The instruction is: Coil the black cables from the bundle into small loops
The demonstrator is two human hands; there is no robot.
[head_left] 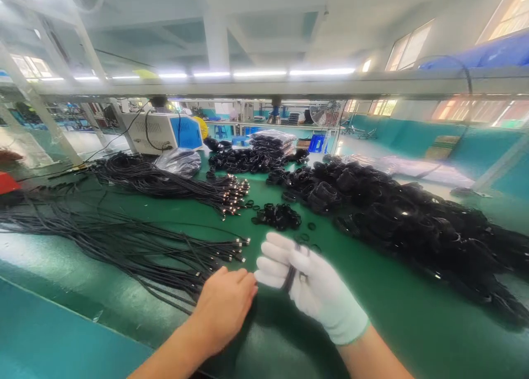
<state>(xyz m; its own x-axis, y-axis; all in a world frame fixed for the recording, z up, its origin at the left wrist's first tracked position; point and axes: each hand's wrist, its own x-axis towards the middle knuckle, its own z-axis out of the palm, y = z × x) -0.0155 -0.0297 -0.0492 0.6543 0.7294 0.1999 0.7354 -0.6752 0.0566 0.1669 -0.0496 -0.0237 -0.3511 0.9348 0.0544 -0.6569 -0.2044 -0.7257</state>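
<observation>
Near the front of the green worktop (275, 343), a dark, narrow piece (290, 278) lies across the palm side of the white-gloved right hand (306, 282), which grasps it between bent fingers and thumb; it is too blurred to make out in detail. Just beside this glove, the bare left hand (227, 295) has its fingers curled downward, and whether it grips anything cannot be told. It is over the end of the nearer bundle of black cables (140, 255), whose pale plugs (239, 249) point toward the middle of the worktop while the lengths trail off leftward.

Beyond the glove sits a small pile of black rings (281, 216), with a few loose ones around it. To the left of that pile, a farther bundle of cables (165, 183) ends in a cluster of shiny connectors (233, 194). A large heap of black coils (397, 214) spreads along the right side, and another group of coils (246, 160) lies toward the back, next to a stack of plastic-wrapped packages (273, 140).

Behind the farther bundle are a clear plastic bag (179, 161) and a white-and-blue machine (155, 132). Farther off, a blue bin (317, 142) stands below a fan (324, 113).
</observation>
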